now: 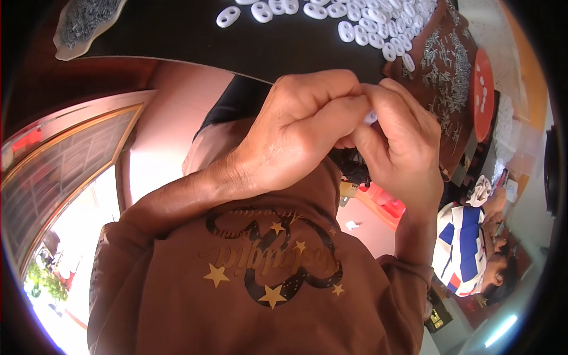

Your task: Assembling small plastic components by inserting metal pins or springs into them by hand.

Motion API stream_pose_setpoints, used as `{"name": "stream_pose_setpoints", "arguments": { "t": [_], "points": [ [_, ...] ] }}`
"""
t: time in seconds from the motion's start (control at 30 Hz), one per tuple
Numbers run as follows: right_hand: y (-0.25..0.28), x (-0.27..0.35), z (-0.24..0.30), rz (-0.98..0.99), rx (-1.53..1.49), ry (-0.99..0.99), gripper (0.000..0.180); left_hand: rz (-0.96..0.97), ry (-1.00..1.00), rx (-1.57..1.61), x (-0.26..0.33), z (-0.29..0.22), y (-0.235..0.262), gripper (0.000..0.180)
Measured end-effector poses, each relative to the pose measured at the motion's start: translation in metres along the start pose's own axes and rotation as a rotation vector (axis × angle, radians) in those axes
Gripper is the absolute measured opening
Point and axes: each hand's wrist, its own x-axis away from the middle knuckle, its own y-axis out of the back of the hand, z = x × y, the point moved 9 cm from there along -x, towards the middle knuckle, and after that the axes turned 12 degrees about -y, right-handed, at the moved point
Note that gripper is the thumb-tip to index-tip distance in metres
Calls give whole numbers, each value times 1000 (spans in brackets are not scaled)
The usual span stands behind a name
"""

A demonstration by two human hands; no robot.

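Observation:
My two hands meet just in front of the dark tabletop (171, 36), their fingertips together. A small white plastic piece (370, 117) shows between the thumb and forefinger of my right hand (399, 133), which is closed on it. My left hand (296, 133) is closed too, thumb and curled fingers pressed toward the same spot. Whatever its fingertips pinch is hidden behind the knuckles. Beyond the hands, many white oval pieces (368, 26) with two holes each lie loose on the table.
Small thin metal parts (451, 74) are heaped on brown cloth at the right. A red-orange dish (481, 125) with several white bits stands past them. At the far left, a pale tray (66, 52) holds more grey metal parts. Another person (467, 251) sits at the right.

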Motion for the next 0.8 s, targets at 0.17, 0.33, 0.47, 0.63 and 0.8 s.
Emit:
{"name": "stream_pose_setpoints", "arguments": {
  "t": [0.17, 0.33, 0.47, 0.63, 0.8],
  "points": [
    [17, 10, -24, 96, -430, -222, 9, -37, 80, 171, 4, 9, -13, 20],
    [22, 17, -28, 50, -341, -162, 16, -45, 47, 163, 1, 6, -30, 23],
    [64, 37, -55, -141, -221, -350, 17, 117, -80, -108, -9, -9, -44, 25],
    [165, 68, -167, -536, -48, -704, 31, 189, -257, -344, -21, -13, -45, 24],
    [183, 54, -213, -428, 129, -659, 27, 119, -300, -378, -23, -21, -40, 19]
  ]
}}
